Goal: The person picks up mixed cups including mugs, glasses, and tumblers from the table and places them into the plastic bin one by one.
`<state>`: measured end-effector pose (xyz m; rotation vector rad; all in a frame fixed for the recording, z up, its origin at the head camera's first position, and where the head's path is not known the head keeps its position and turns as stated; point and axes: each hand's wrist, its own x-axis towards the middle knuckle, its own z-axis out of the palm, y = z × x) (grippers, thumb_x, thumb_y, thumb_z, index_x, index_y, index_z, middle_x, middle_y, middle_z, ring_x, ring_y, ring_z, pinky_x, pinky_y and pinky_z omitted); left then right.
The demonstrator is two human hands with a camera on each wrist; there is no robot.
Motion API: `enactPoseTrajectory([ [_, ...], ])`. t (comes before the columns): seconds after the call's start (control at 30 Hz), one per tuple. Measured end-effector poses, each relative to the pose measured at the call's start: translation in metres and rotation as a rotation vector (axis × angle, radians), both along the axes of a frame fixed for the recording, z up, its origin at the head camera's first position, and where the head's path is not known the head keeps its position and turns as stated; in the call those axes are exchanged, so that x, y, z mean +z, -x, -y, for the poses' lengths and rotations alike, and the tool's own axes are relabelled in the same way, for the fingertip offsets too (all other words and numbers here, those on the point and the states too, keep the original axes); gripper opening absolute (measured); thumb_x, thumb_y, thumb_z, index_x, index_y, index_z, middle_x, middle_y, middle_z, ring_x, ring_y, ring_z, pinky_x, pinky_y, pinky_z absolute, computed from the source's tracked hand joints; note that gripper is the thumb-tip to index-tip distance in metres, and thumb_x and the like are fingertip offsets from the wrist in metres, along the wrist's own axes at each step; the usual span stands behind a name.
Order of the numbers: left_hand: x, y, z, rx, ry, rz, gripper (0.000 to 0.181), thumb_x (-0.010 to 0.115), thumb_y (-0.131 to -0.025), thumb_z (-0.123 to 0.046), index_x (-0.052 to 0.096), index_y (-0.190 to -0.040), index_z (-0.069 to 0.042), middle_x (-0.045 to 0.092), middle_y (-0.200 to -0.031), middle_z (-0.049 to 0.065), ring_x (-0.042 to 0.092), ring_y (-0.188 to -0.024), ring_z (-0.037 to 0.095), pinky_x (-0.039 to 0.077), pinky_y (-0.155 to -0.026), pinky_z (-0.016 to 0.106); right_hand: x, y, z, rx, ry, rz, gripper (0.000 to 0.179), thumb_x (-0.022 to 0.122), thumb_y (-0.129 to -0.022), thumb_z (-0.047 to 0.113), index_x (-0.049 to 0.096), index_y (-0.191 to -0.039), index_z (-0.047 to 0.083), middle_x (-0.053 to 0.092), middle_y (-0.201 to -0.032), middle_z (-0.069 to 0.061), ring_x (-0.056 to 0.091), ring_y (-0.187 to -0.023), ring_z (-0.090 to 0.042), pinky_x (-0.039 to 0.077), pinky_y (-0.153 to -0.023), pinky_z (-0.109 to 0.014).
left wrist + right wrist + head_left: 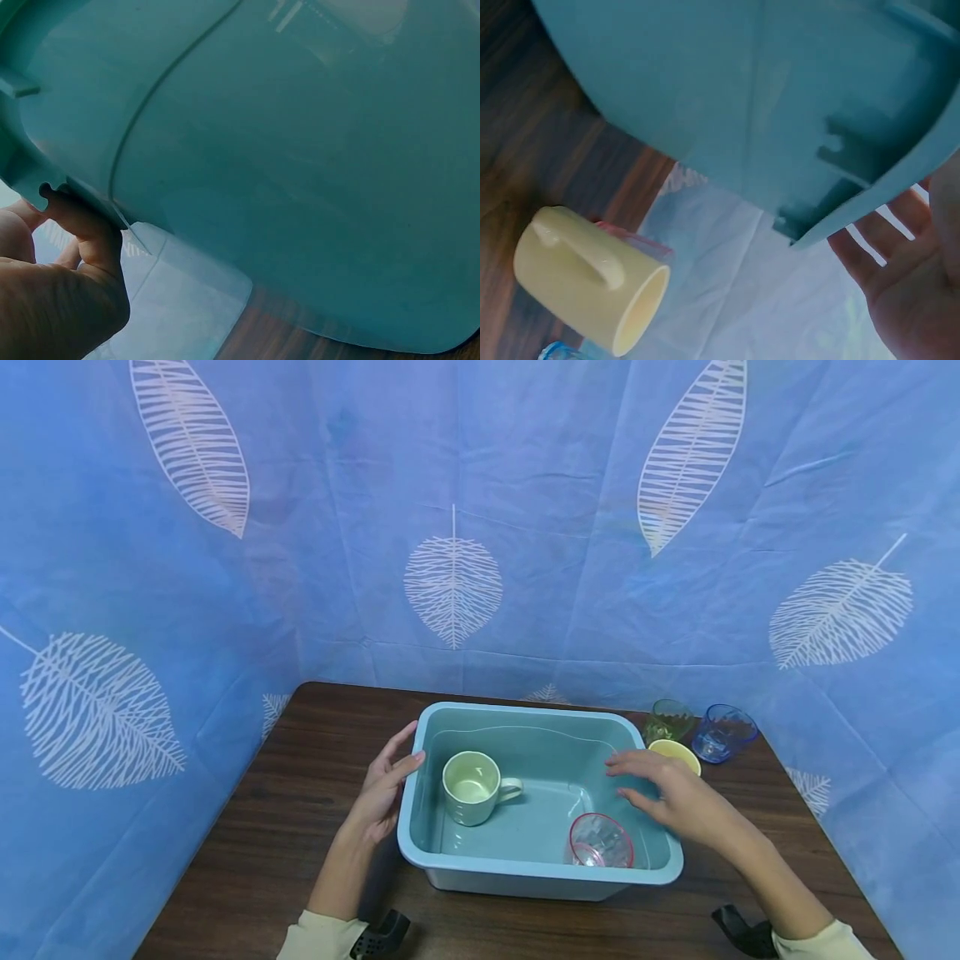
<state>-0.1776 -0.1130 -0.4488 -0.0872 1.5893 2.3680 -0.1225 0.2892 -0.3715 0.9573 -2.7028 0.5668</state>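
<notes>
A light-blue plastic basin (540, 875) stands on the table. At its left end, my left hand (381, 793) holds the rim, thumb on top; the left wrist view shows the bent fingers (94, 232) at the rim's edge. My right hand (675, 793) reaches over the right rim, fingers apart and holding nothing. Inside the basin, a pale green mug (471, 789) stands upright at the left, handle pointing right. A clear glass with a red rim (600, 842) is near the front right of the basin, its lower part partly hidden by the front wall.
Beyond the basin's right end are a yellow mug (585, 277), partly hidden by my right hand in the head view, a green glass (667, 720) and a blue glass (723, 733). A blue leaf-patterned cloth (525, 568) hangs behind the dark wooden table (300, 793).
</notes>
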Motion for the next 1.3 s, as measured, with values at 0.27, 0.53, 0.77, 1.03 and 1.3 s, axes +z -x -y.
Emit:
enactPoseTrajectory([
  [0.27,0.000,0.000,0.000,0.006,0.003,0.006,0.058,0.062,-0.105,-0.018,0.041,-0.159,-0.023,0.062,-0.134,0.016,0.073,-0.102,0.021,0.062,-0.089,0.041,-0.008,0.008,-0.021,-0.100,0.073,-0.086,0.051,0.076,-0.087,-0.007,0.063,-0.136,-0.002,0.064,-0.136,-0.022,0.062,-0.120,-0.044,0.057,-0.087,-0.058],
  [0.53,0.001,0.001,-0.001,0.009,0.001,0.009,0.059,0.063,-0.105,-0.019,0.041,-0.159,-0.023,0.062,-0.135,0.016,0.074,-0.099,0.020,0.062,-0.088,0.040,-0.012,0.013,-0.040,-0.189,0.103,-0.174,0.049,0.075,-0.084,-0.013,0.065,-0.131,-0.002,0.066,-0.130,-0.023,0.065,-0.112,-0.045,0.057,-0.081,-0.061],
  [0.77,0.000,0.000,0.000,0.005,-0.005,0.009,0.059,0.063,-0.105,-0.019,0.040,-0.159,-0.023,0.067,-0.125,0.010,0.074,-0.091,0.015,0.063,-0.082,0.034,-0.021,0.020,-0.052,-0.334,0.101,-0.202,0.047,0.081,-0.080,-0.007,0.067,-0.124,-0.007,0.066,-0.122,-0.031,0.065,-0.103,-0.053,0.056,-0.076,-0.068],
  [1.03,-0.001,-0.001,0.000,0.005,-0.005,-0.007,0.058,0.062,-0.105,-0.017,0.041,-0.159,-0.023,0.067,-0.124,0.010,0.073,-0.091,0.015,0.064,-0.081,0.033,-0.039,0.029,-0.069,-0.551,0.065,-0.085,0.057,0.086,-0.079,0.011,0.063,-0.127,-0.012,0.055,-0.131,-0.040,0.055,-0.112,-0.063,0.050,-0.081,-0.076],
  [1.3,-0.002,-0.001,0.000,0.005,-0.014,-0.017,0.058,0.062,-0.104,-0.016,0.041,-0.158,-0.022,0.067,-0.124,0.010,0.074,-0.093,0.016,0.064,-0.080,0.033,-0.049,0.039,-0.081,-0.660,0.005,0.034,0.074,0.085,-0.082,0.025,0.054,-0.139,-0.010,0.043,-0.142,-0.043,0.039,-0.127,-0.066,0.035,-0.096,-0.084],
])
